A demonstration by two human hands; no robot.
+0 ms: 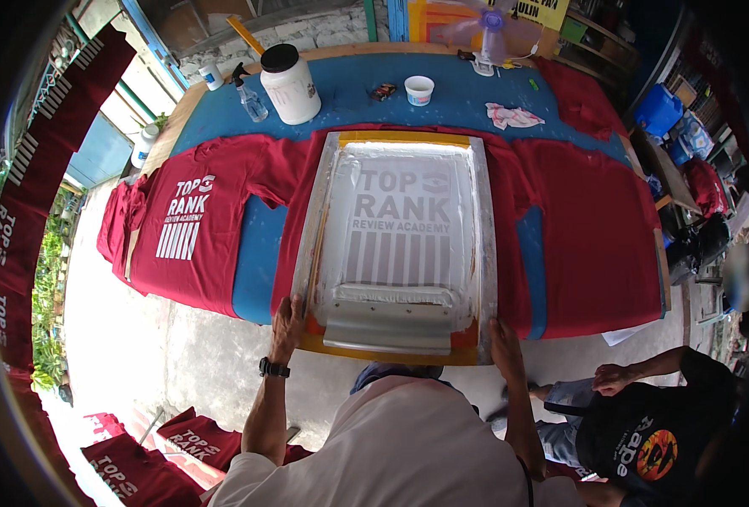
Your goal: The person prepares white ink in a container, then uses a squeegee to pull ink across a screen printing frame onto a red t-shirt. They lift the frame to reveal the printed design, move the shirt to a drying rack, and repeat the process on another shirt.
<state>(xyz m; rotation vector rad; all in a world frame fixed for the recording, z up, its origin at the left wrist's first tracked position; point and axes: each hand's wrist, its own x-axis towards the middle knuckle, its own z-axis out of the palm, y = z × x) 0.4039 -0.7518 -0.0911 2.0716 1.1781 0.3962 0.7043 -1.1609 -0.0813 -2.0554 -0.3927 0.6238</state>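
A screen printing frame (483, 237) lies over a maroon T-shirt (288, 245) at the middle of the table. Its mesh (400, 203) shows a stencil of lettering and vertical bars, with white ink around the edges. Inside the frame's near end rests a wide metal squeegee (387, 328), untouched by either hand. My left hand (287, 325), below a black wristwatch, is closed around the frame's near left corner. At the near right corner my right hand (506, 345) grips the same frame; its fingers are partly hidden.
A printed maroon shirt (197, 215) lies left, a plain one (594, 237) right. Behind stand a white tub with black lid (291, 89), a spray bottle (252, 101), a small white tub (419, 89) and a fan (489, 38). Another person (645, 422) is near right; printed shirts (19, 253) hang left.
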